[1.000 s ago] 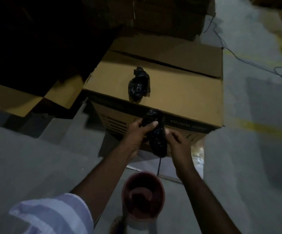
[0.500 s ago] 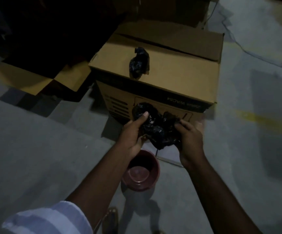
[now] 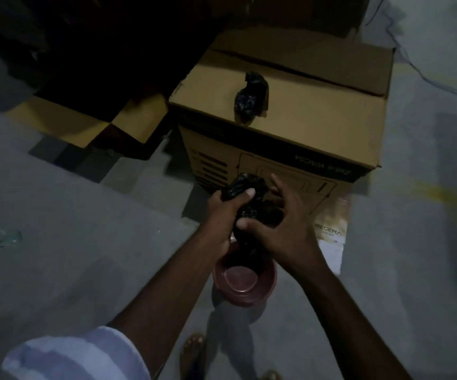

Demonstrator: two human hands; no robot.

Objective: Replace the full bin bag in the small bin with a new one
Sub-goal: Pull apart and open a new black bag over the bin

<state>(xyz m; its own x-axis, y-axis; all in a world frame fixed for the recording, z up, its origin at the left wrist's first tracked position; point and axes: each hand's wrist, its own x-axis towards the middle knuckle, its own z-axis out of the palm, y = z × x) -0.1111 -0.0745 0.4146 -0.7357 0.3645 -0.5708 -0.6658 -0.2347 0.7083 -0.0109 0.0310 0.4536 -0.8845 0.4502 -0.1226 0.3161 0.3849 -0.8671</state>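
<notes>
A striped sleeve (image 3: pixel 76 355) is showing at the near edge, and a sandalled foot (image 3: pixel 194 352) is standing on the grey floor (image 3: pixel 71 256) just beyond it. A little further on, one small red bin (image 3: pixel 245 282) is sitting upright on the floor; its inside is looking bare and pinkish, with no liner in it that I can make out in this dim light.

Directly above the bin's far rim, the person is holding one crumpled black bag (image 3: pixel 249 198) between both hands. The left hand (image 3: pixel 221 215) is gripping the bag's upper part, its fingers curling round the plastic with the thumb lying across the top. The right hand (image 3: pixel 282 229) is pinching the lower part, its thumb pressing in from the near side while the other fingers are spreading loosely round the far side. The two hands are nearly touching, with the bag bunched between them and its lower end hanging towards the bin's mouth.

Behind the hands, one large closed box (image 3: pixel 304 127) is standing on the floor, with upside-down printing on its near face. A second black bag (image 3: pixel 250 98), knotted and lumpy, is lying on the box's lid, well apart from the hands. That is making two black bags in all.

To the left, flattened cardboard (image 3: pixel 84 124) is lying open against the dark. A thin cable (image 3: pixel 424 78) is trailing across the floor at the far right.
</notes>
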